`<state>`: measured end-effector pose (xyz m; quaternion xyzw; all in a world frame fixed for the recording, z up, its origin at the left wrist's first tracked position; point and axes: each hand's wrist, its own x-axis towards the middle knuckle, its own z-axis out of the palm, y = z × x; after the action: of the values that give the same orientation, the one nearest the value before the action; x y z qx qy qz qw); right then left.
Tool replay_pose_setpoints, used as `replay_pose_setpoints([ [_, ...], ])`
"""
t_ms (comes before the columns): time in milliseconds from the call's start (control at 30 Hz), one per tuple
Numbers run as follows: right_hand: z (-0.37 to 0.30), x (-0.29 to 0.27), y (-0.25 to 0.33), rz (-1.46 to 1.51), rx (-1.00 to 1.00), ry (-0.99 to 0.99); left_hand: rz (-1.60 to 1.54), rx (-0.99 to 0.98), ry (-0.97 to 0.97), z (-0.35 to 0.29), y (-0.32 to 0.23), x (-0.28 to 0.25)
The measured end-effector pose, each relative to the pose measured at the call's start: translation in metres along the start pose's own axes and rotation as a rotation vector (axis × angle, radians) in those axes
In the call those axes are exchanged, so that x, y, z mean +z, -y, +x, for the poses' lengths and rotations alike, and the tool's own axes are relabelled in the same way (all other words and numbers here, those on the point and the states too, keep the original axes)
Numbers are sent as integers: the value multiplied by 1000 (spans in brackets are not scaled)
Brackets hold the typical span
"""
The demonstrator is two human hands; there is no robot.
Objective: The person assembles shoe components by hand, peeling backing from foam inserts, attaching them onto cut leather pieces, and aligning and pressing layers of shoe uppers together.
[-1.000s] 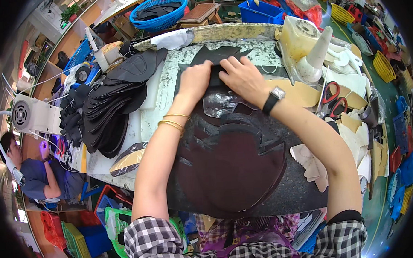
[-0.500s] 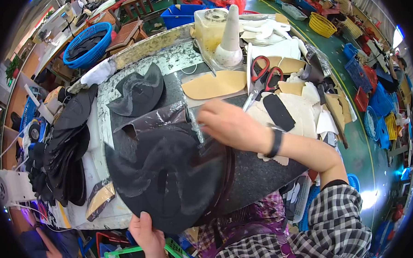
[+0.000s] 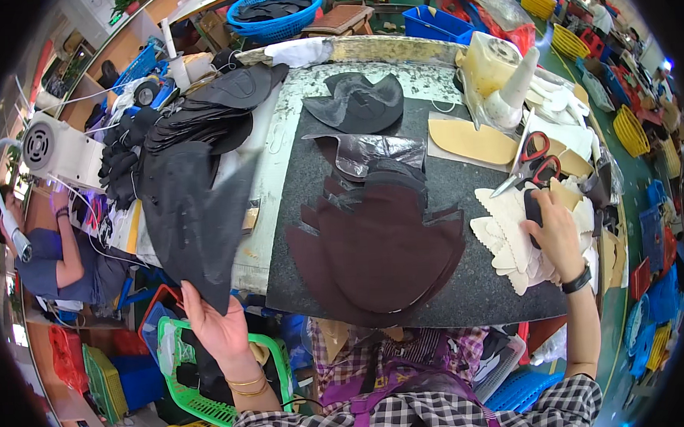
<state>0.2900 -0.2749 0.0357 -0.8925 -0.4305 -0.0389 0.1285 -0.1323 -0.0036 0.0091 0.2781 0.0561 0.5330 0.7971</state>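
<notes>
My left hand (image 3: 217, 326) pinches the lower edge of a black curved shoe-upper piece (image 3: 194, 227), blurred by motion, held up at the left of the table. My right hand (image 3: 558, 231) is at the right, its fingers closed around a small black oblong block (image 3: 533, 210) over cream scalloped pieces (image 3: 503, 241). Between my hands, dark brown upper pieces (image 3: 389, 249) with notched edges lie stacked on the dark mat (image 3: 283, 273). Behind them are a crumpled shiny dark sheet (image 3: 370, 153) and another black upper piece (image 3: 356, 102).
Red-handled scissors (image 3: 537, 161) lie beyond the cream pieces. A tan sole-shaped piece (image 3: 468, 141) rests near a yellowed container (image 3: 490, 60) and a white cone (image 3: 513, 88). Black pieces (image 3: 219, 104) pile up at the left. A green basket (image 3: 279, 353) stands below the table edge.
My left hand has lifted the black upper piece off the brown stack and carried it left. My right hand has moved right, from above the stack to the black block. The view has shifted.
</notes>
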Motion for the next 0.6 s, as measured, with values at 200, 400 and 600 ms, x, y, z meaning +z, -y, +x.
replay_pose_setpoints([
  [200, 41, 9, 107, 476, -531, 10, 278, 131, -154, 32, 54, 33],
  [400, 91, 38, 126, 559, -439, 42, 1439, 356, -97, 81, 88, 23],
  [600, 104, 50, 126, 754, -261, 314, 1488, 286, 692, 100, 132, 77],
])
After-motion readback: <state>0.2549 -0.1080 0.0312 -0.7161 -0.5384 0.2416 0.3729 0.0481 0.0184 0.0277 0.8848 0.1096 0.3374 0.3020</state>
